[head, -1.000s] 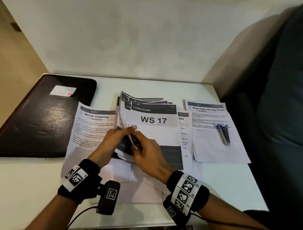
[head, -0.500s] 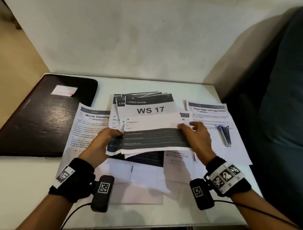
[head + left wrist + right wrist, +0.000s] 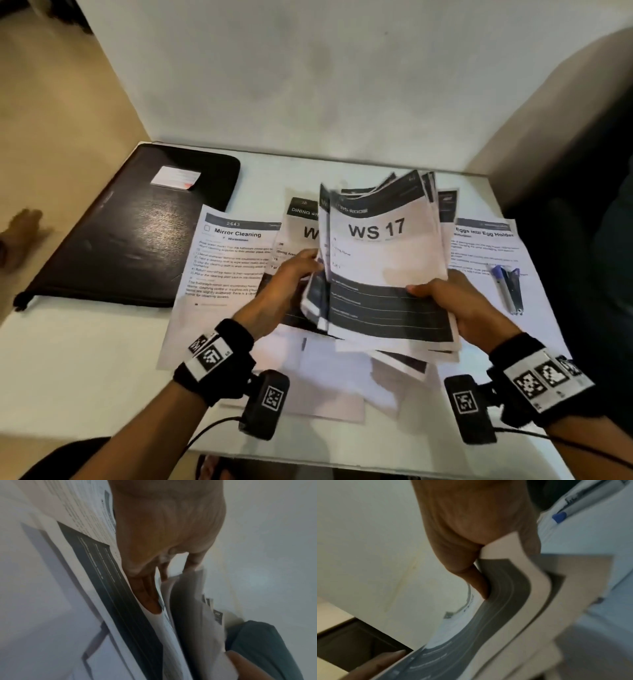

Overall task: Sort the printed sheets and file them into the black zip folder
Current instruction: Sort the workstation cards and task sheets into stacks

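The black zip folder (image 3: 133, 233) lies closed and flat at the far left of the white tabletop (image 3: 82, 363), with a small white card (image 3: 175, 177) resting on its cover. Just to its right, the "Mirror Cleaning" sheet (image 3: 229, 260) lies flat, its left edge close to the folder. A sheet headed "DINING" (image 3: 301, 219) partly overlaps it.

The left hand (image 3: 291, 274) grips the left edge of the stack of printed sheets (image 3: 383, 270); the thumb lies on the front, and the left wrist view shows the fingers (image 3: 147, 595) curled in among the pages. The stack is raised off the tabletop and tilted toward the viewer, with its upper corners fanned apart. The top page reads "WS 17". More loose sheets (image 3: 329, 383) lie on the tabletop beneath the stack.

The right hand (image 3: 469, 305) holds the lower right edge of the same stack, thumb (image 3: 476, 580) pressed on the dark printed band and the remaining fingers behind the pages.

At the far right, the "Egg Holder" sheet (image 3: 493, 260) lies flat with a blue-capped pen (image 3: 507, 287) resting on it, well apart from the folder.
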